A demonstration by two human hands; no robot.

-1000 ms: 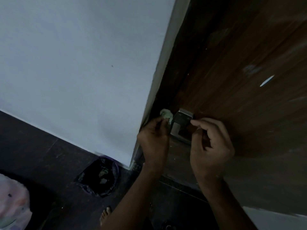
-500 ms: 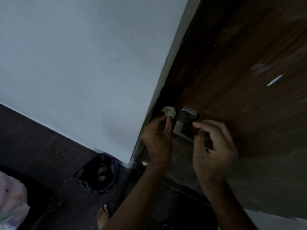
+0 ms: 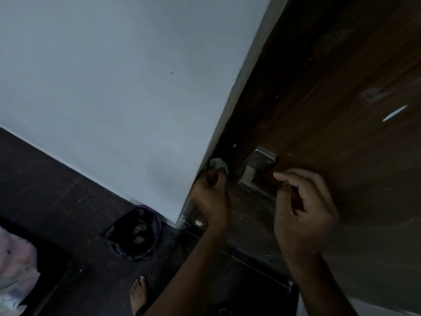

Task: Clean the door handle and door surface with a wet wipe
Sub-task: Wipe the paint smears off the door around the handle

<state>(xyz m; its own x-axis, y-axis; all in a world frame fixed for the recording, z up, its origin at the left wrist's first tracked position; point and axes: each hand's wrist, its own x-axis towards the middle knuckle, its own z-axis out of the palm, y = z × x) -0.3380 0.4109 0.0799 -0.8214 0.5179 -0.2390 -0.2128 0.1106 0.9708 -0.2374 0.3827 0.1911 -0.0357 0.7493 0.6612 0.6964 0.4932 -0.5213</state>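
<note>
Dim room, dark floor along the bottom, and at the foot of the pale wall (image 3: 109, 92) sits a black-lined waste bin (image 3: 135, 233), a bare foot (image 3: 138, 293) showing just right of it. Moving right, the left hand (image 3: 210, 197) is clenched around a balled-up wet wipe (image 3: 218, 164), pressing it into the dark gap at the wall's corner edge, just left of the metal door handle (image 3: 256, 166). Looks like edge-wiping beside the handle, though the gloom makes contact hard to confirm. Further right, the right hand (image 3: 303, 213) hovers loosely curled, holding nothing, near the brown door (image 3: 341, 110). A second ago the wipe sat tight against the handle plate and the right fingers pinched at it; now both have drawn off. Next, I'd say: bring the wipe back over the handle, then sweep across the smudged door face.
</note>
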